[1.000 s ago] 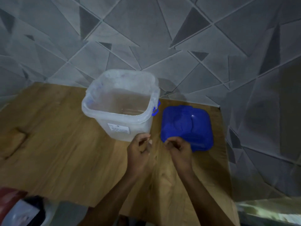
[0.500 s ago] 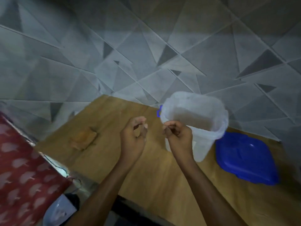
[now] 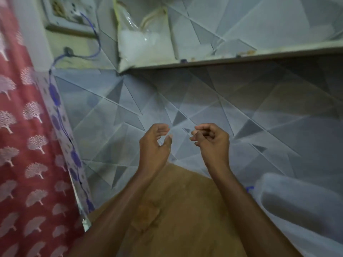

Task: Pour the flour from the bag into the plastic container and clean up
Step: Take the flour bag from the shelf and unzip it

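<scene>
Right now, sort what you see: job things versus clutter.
For the job: bag on the shelf, container, left hand, right hand.
Lying about: curtain, cable, socket panel.

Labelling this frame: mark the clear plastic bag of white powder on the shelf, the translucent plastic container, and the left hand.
clear plastic bag of white powder (image 3: 138, 43), head view, on its white filled lower part.
translucent plastic container (image 3: 297, 184), head view, on its near rim.
left hand (image 3: 155, 145), head view, on the back of the hand.
</scene>
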### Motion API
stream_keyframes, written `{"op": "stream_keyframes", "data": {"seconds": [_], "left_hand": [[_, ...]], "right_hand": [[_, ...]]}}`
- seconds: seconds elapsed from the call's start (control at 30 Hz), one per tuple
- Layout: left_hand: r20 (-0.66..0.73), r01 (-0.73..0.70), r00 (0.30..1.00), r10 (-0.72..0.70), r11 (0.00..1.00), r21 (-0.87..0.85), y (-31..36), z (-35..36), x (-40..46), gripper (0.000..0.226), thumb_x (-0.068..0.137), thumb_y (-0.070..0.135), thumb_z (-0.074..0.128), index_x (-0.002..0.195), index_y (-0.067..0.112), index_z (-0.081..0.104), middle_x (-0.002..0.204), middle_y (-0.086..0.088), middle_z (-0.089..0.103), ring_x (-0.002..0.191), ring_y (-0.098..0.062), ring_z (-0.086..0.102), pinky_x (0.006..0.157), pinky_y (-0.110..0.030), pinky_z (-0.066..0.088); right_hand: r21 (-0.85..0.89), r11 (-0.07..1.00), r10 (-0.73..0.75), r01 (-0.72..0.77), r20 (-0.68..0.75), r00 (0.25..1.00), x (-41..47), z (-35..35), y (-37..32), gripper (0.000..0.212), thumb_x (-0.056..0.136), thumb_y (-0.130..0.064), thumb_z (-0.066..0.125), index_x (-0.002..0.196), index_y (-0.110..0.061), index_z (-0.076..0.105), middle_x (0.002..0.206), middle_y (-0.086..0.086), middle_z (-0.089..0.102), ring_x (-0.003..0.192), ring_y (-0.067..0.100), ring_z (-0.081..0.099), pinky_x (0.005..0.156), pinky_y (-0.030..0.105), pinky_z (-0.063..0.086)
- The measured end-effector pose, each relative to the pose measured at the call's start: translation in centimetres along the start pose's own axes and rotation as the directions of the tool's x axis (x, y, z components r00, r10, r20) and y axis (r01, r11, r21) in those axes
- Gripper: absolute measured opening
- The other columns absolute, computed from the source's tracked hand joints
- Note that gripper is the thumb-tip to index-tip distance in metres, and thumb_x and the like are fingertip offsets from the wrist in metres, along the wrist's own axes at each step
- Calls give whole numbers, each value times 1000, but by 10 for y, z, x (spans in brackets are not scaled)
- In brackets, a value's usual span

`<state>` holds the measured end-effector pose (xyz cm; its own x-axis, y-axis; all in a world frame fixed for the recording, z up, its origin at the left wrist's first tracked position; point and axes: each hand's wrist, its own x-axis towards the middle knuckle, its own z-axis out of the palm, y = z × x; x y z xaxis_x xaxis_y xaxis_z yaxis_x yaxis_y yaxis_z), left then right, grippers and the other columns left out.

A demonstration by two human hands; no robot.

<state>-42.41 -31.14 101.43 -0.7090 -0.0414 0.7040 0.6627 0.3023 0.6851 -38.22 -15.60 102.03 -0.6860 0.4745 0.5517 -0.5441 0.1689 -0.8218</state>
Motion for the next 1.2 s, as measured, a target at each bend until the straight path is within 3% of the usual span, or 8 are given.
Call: {"op": "stream_keyframes", "data": {"seconds": [0.13, 0.4, 0.53, 0.63, 0.73, 0.9, 1.03, 1.2], "left_hand": [[-79, -69, 994, 73, 996, 52, -3, -13, 59, 18, 92, 16, 71, 109, 18, 66, 100, 15, 68, 95, 10, 62, 82, -4, 48], [-169, -112, 978, 124, 991, 78, -19, -16, 172, 22, 90, 16, 71, 111, 15, 66, 103, 5, 71, 92, -6, 68, 86, -23, 57], [-216, -116, 967, 134, 989, 96, -21, -19, 226, 23, 90, 16, 70, 113, 13, 67, 104, 1, 72, 92, -9, 68, 82, -18, 55], [-231, -143, 959, 167, 983, 115, -28, -22, 272, 22, 89, 15, 71, 110, 12, 66, 101, -1, 72, 91, -13, 69, 86, -32, 60], [-247, -151, 950, 189, 975, 164, -35, -25, 325, 28, 88, 22, 71, 113, 15, 64, 109, -1, 69, 99, -15, 66, 88, -41, 59], [-251, -177, 937, 241, 951, 253, -38, -27, 415, 46, 90, 24, 67, 131, 11, 53, 132, -8, 56, 120, -23, 55, 102, -38, 49], [-271, -98, 947, 170, 961, 259, -40, -34, 483, 61, 91, 27, 63, 143, 6, 38, 144, -15, 43, 133, -34, 44, 106, -45, 42], [-248, 26, 969, 16, 986, 166, -39, -37, 554, 72, 93, 35, 62, 147, 2, 29, 145, -22, 48, 131, -41, 49, 103, -46, 44]], "right_hand": [[5, 996, -93, 93, 29, 995, 50, 36, -14, 14, 88, -4, 69, 88, -17, 71, 81, 2, 75, 75, 16, 75, 75, 43, 63], [26, 972, -234, 233, 94, 968, 155, 88, -23, 15, 87, -5, 67, 83, -19, 69, 76, 3, 73, 73, 21, 74, 76, 51, 62], [48, 952, -306, 303, 117, 945, 199, 115, -29, 8, 89, -2, 66, 87, -10, 69, 77, 6, 72, 70, 20, 74, 76, 50, 62], [44, 944, -330, 327, 133, 935, 229, 139, -33, 5, 90, -3, 66, 90, -7, 69, 79, 7, 72, 69, 17, 75, 74, 46, 63], [-13, 923, -380, 385, 132, 916, 262, 172, -35, 5, 90, -7, 69, 93, -12, 69, 81, 3, 72, 71, 13, 75, 74, 41, 64], [-184, 847, -477, 498, 149, 866, 318, 226, -43, 12, 89, -21, 72, 99, -16, 70, 87, -2, 72, 76, 11, 73, 78, 36, 64], [-327, 777, -529, 538, 124, 839, 367, 261, -58, 14, 85, -22, 71, 97, -16, 71, 82, -4, 70, 80, 13, 69, 81, 39, 61], [-366, 815, -461, 449, 59, 885, 428, 295, -68, 8, 77, -23, 71, 79, -16, 70, 75, 1, 72, 81, 20, 71, 82, 41, 60]]}}
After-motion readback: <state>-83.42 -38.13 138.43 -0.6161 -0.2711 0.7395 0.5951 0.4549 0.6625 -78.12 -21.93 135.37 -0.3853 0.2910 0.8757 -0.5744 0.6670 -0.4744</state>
